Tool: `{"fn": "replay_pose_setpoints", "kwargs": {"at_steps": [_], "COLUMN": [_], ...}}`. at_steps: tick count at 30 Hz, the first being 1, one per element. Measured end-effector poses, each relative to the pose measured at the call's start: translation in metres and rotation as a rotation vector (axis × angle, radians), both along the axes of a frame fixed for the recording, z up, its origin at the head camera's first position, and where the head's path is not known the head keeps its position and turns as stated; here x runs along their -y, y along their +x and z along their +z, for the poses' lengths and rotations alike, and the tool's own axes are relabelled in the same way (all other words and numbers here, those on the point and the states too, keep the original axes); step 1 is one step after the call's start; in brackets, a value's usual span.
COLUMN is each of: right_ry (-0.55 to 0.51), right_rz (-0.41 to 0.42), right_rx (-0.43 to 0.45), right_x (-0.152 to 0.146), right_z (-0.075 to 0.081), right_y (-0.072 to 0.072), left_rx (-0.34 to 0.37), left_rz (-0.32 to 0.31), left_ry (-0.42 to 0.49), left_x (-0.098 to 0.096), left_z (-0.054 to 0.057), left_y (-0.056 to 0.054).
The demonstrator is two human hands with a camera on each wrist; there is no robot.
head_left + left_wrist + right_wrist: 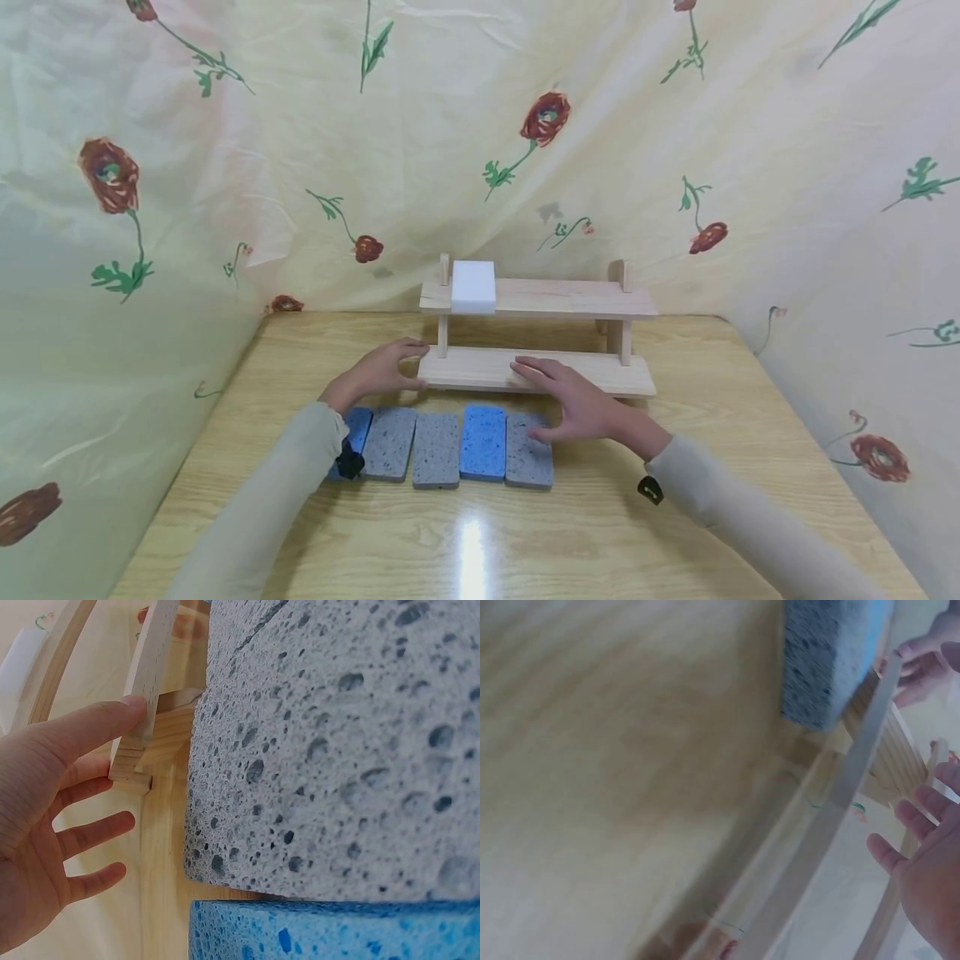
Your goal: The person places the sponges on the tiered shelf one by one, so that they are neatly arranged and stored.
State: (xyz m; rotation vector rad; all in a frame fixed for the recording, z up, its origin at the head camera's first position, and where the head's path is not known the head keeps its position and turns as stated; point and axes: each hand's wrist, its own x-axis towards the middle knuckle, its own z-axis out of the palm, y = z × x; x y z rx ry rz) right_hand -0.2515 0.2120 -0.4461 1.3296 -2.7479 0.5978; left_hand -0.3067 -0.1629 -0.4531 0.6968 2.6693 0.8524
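Observation:
A two-tier wooden shelf [570, 371] stands toward the back of the table. My left hand [378, 369] holds the left end of its lower board, thumb at the front edge and fingers at the end; the ring and little fingers stick out free in the left wrist view. With its fingers spread, my right hand [573, 400] reaches over the lower board and holds nothing. Below the hands lies a row of sponges: a grey sponge [528, 454] under the right thumb, a blue sponge [483, 442], more grey ones [436, 450], and a blue one [360, 425] partly hidden by the left wrist.
On the upper board, near its left post, stands a white block [473, 287]. The wood-grain table [600, 533] is bordered at the back and sides by a flowered cloth [315, 133].

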Motion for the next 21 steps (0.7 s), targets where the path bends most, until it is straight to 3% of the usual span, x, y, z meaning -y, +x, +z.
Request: {"fn": "replay_pose_setpoints", "kwargs": {"at_steps": [9,21], "right_ry": [0.016,0.032], "right_rz": [0.007,0.002], "right_rx": [0.029,-0.019], "right_x": [-0.004,-0.01], "right_z": [-0.012,-0.018], "right_y": [0.021,0.034], "left_rx": [-0.004,-0.01], "left_rz": [-0.007,-0.002], "left_ry": [-0.007,-0.028], "left_x": [0.001,-0.001], "left_z": [0.001,0.002], "left_y": [0.001,0.001]}}
